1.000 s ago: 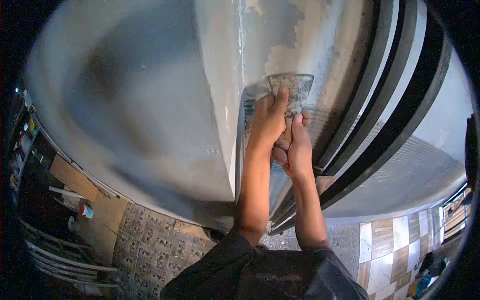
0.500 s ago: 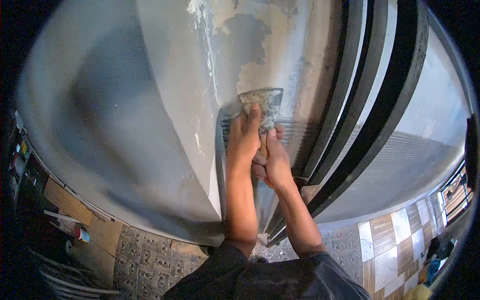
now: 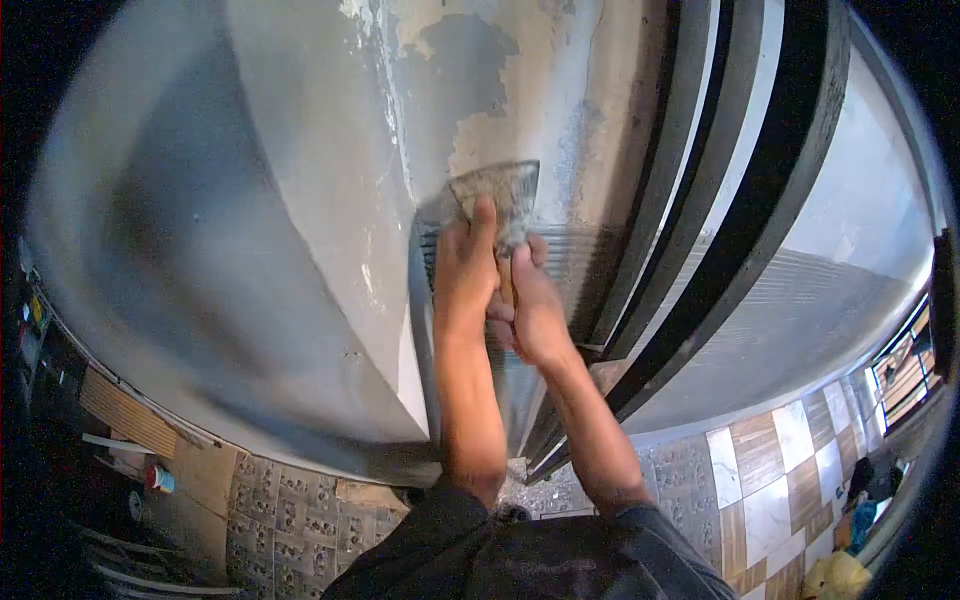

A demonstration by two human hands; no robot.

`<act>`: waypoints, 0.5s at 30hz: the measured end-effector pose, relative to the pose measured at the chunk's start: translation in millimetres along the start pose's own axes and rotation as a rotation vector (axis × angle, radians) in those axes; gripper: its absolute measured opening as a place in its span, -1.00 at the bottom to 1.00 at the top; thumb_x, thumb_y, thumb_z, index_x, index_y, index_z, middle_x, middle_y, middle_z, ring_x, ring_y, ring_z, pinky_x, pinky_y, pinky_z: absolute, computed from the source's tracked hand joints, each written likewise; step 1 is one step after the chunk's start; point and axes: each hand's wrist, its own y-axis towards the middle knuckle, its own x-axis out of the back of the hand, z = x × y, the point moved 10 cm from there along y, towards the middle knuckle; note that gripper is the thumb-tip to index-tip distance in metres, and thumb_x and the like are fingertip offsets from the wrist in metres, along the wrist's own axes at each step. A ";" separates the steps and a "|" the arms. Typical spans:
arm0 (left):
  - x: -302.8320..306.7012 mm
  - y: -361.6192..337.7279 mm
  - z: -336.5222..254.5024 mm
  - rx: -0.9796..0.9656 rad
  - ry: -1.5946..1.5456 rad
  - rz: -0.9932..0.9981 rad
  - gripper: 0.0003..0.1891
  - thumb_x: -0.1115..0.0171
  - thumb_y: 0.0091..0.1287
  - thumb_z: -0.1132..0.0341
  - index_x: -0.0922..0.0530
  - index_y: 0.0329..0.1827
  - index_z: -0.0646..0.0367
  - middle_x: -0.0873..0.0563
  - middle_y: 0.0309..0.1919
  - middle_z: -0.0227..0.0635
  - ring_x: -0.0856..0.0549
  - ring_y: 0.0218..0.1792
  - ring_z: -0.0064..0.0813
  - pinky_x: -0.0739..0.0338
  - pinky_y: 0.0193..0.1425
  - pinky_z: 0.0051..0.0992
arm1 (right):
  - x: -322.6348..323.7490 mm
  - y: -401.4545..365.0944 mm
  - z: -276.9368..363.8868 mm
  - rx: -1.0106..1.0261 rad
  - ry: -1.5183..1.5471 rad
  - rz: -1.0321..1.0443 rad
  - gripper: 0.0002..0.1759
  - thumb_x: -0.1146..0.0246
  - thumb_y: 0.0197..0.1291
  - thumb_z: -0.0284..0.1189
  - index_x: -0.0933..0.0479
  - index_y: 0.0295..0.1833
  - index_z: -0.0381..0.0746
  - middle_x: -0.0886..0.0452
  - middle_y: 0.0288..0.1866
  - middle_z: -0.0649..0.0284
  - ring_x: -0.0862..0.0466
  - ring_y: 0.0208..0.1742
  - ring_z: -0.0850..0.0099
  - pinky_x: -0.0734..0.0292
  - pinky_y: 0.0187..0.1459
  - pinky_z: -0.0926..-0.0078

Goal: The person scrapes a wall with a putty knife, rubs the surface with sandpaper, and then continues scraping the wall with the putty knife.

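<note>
Both hands are closed on a wide scraper (image 3: 512, 192) with a worn, plaster-crusted blade. Its blade edge points up the wall and lies against or very near the patchy wall surface (image 3: 560, 120); contact is hard to judge. My left hand (image 3: 464, 270) grips the tool from the left, a finger stretched along the blade. Around the wooden handle (image 3: 506, 284), lower down, my right hand (image 3: 538, 310) is wrapped. Bare tan and grey patches (image 3: 468, 65) show above the blade, with a flaking white line (image 3: 392, 110) to the left.
Dark upright bars (image 3: 740, 235) stand close on the right. A ribbed grey band (image 3: 575, 270) crosses the wall behind my hands. Patterned tiles (image 3: 285, 500) cover the floor at left, checked tiles (image 3: 770, 450) at right. A small bucket (image 3: 160, 479) stands at lower left.
The view has shifted, so wall, hands and scraper all sit a little further left and higher. Against the wall, the scraper has hardly moved; both hands keep their grip.
</note>
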 end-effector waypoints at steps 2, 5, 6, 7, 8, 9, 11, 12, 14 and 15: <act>4.1 0.2 -0.7 0.090 0.063 0.008 -0.52 0.06 0.39 -0.01 -0.55 -0.23 0.32 -0.66 -0.44 -0.28 -0.55 -0.51 -0.56 -0.41 -0.45 -0.53 | -0.9 -0.7 -10.8 -0.054 -0.003 0.067 -0.52 0.31 0.38 0.02 -0.35 -0.26 -0.08 -0.19 -0.71 0.48 -0.07 -0.82 0.63 0.02 -0.81 0.71; 8.6 3.1 12.3 -0.081 0.097 -0.034 -0.47 0.05 0.36 -0.07 -0.55 -0.17 0.33 -0.65 -0.36 -0.25 -0.56 -0.38 -0.53 -0.42 -0.35 -0.50 | 0.1 -4.7 -16.6 -0.041 0.060 0.089 -0.68 0.25 0.39 -0.03 -0.21 0.07 0.07 -0.21 -0.65 0.48 -0.06 -0.79 0.67 0.05 -0.80 0.70; 8.9 4.5 -0.5 -0.163 0.180 -0.052 -0.44 0.04 0.33 -0.11 -0.56 -0.12 0.32 -0.65 -0.33 -0.27 -0.55 -0.34 -0.52 -0.42 -0.35 -0.50 | -4.5 1.7 -13.1 -0.036 0.046 0.105 -0.68 0.25 0.39 -0.03 -0.21 0.07 0.07 -0.21 -0.65 0.48 -0.06 -0.79 0.67 0.05 -0.80 0.70; 9.5 8.8 -6.7 -0.163 0.091 -0.018 -0.43 0.05 0.34 -0.11 -0.57 -0.16 0.33 -0.66 -0.32 -0.23 -0.59 -0.32 -0.52 -0.41 -0.37 -0.51 | -9.4 7.8 -8.8 -0.024 0.016 0.106 -0.68 0.25 0.39 -0.03 -0.21 0.06 0.06 -0.22 -0.63 0.49 -0.06 -0.79 0.67 0.05 -0.80 0.70; 15.1 12.2 -14.3 -0.161 0.095 -0.020 -0.43 0.05 0.34 -0.11 -0.57 -0.16 0.33 -0.66 -0.32 -0.23 -0.59 -0.32 -0.52 -0.41 -0.37 -0.51 | -14.5 12.1 -5.8 -0.015 -0.002 0.099 -0.67 0.26 0.39 -0.03 -0.21 0.06 0.05 -0.22 -0.62 0.49 -0.07 -0.78 0.67 0.05 -0.80 0.70; 10.3 17.1 -19.7 -0.003 0.004 0.075 -0.43 0.05 0.35 -0.11 -0.56 -0.13 0.35 -0.66 -0.26 -0.18 -0.59 -0.27 -0.46 -0.43 -0.29 -0.48 | -30.8 17.7 2.9 -0.022 0.006 0.187 -0.64 0.26 0.39 -0.02 -0.19 0.11 0.04 -0.23 -0.60 0.50 -0.10 -0.77 0.68 0.02 -0.79 0.69; 5.2 13.2 -28.3 0.137 -0.046 0.249 -0.42 0.03 0.34 -0.12 -0.55 -0.13 0.36 -0.66 -0.23 -0.15 -0.60 -0.24 -0.41 -0.45 -0.20 -0.44 | -22.7 22.1 4.7 0.184 -0.143 0.086 -0.62 0.25 0.37 0.03 -0.26 -0.04 0.00 -0.26 -0.64 0.49 -0.11 -0.79 0.67 0.02 -0.80 0.70; 2.6 9.8 -15.7 0.131 -0.043 0.245 -0.42 0.03 0.34 -0.12 -0.55 -0.13 0.36 -0.66 -0.23 -0.15 -0.60 -0.24 -0.41 -0.45 -0.20 -0.44 | -16.4 15.0 16.3 0.397 -0.291 -0.024 -0.55 0.24 0.35 0.08 -0.33 -0.18 -0.05 -0.28 -0.67 0.49 -0.13 -0.81 0.67 0.02 -0.82 0.71; 12.6 3.6 1.4 -0.126 0.140 -0.015 -0.45 0.00 0.33 -0.12 -0.56 -0.24 0.32 -0.65 -0.37 -0.27 -0.57 -0.38 -0.53 -0.44 -0.34 -0.52 | -6.4 -1.4 -13.6 0.089 -0.061 0.001 -0.56 0.24 0.34 0.08 -0.34 -0.19 -0.03 -0.28 -0.68 0.49 -0.13 -0.83 0.66 0.02 -0.83 0.70; 6.1 3.7 6.1 -0.113 0.036 0.037 -0.46 -0.02 0.31 -0.13 -0.55 -0.32 0.28 -0.63 -0.45 -0.33 -0.54 -0.46 -0.53 -0.42 -0.37 -0.46 | -1.5 -3.6 -15.8 0.080 -0.024 -0.037 -0.55 0.24 0.35 0.07 -0.36 -0.18 -0.04 -0.28 -0.68 0.50 -0.13 -0.83 0.66 0.02 -0.83 0.71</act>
